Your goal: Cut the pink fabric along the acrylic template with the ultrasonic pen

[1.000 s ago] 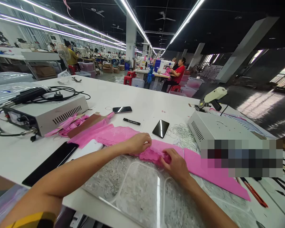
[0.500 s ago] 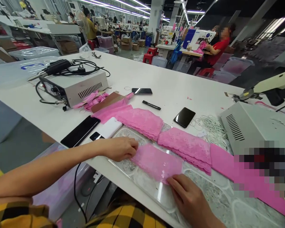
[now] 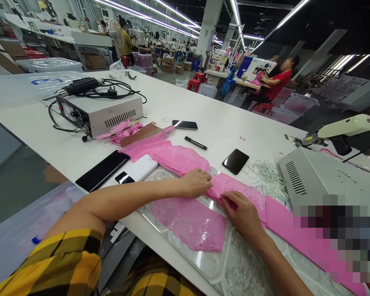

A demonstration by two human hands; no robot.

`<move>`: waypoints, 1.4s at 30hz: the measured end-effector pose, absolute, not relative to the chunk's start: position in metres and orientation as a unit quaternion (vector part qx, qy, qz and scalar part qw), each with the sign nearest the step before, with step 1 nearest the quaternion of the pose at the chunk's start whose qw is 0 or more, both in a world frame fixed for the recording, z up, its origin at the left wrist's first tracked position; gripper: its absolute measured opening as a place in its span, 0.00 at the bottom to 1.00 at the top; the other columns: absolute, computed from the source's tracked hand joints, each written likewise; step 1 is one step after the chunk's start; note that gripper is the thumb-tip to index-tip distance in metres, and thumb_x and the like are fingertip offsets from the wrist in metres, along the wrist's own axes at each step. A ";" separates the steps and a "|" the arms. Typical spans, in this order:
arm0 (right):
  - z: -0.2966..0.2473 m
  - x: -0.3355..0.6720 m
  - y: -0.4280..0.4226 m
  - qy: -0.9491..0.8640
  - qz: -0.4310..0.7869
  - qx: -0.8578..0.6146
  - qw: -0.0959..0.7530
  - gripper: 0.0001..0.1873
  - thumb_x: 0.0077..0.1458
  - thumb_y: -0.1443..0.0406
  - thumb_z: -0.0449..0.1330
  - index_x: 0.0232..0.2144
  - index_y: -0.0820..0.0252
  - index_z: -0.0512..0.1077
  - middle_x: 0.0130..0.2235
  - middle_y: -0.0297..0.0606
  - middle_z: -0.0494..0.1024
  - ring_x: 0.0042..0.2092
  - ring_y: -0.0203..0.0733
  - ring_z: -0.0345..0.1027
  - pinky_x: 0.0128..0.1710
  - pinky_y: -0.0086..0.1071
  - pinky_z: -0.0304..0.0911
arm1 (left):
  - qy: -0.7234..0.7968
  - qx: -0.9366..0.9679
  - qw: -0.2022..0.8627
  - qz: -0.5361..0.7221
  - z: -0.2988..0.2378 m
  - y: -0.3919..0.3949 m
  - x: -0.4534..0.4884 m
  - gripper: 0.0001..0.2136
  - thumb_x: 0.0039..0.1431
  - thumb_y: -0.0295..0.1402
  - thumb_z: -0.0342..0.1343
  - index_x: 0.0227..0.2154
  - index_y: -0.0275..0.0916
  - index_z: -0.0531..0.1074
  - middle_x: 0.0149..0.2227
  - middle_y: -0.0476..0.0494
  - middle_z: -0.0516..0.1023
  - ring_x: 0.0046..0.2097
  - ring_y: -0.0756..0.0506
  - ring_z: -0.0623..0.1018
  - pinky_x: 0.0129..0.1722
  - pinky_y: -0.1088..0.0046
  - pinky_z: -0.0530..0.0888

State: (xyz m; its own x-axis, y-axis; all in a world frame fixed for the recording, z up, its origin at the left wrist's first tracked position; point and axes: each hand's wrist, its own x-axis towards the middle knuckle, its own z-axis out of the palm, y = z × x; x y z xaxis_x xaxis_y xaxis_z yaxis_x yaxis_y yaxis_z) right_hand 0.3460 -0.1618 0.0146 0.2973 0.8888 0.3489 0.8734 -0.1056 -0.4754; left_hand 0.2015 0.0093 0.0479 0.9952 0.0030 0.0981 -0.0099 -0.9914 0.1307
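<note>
The fingers of the left hand [image 3: 195, 183] are bent down at the left end of a stack of bright pink scalloped lace pieces [image 3: 242, 191]; whether any lace is pinched there cannot be told. The near edge of the same stack is met by the thumb and fingertips of the right hand [image 3: 242, 213], which are drawn close together, though a firm grasp cannot be made out.

A second stack of pink lace [image 3: 180, 158] is seen just beyond the left hand and to its left, its near edge partly hidden by that hand. On the near side of both hands, a single sheer pink lace piece [image 3: 194, 226] is laid flat on a clear plastic sheet with moulded rounded panels [image 3: 246, 263], by which part of the white surface [image 3: 166, 100] is covered. To the right of the right hand, a smooth plain pink fabric strip [image 3: 292, 228] is stretched out. Beyond the hands, a black rectangular phone [image 3: 236, 161] and a slim black marker [image 3: 196, 143] are placed, with tangled pale thin cord [image 3: 268, 179] heaped beyond the right hand.
</note>
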 end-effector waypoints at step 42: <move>0.091 0.364 -0.148 -0.366 0.023 -0.755 0.544 0.09 0.43 0.60 0.58 0.26 0.58 0.74 0.20 0.33 0.75 0.23 0.41 0.72 0.24 0.32 0.66 | 0.177 0.965 0.160 0.112 0.063 -0.066 0.269 0.21 0.61 0.51 0.53 0.32 0.36 0.75 0.39 0.37 0.77 0.46 0.35 0.75 0.47 0.56 0.71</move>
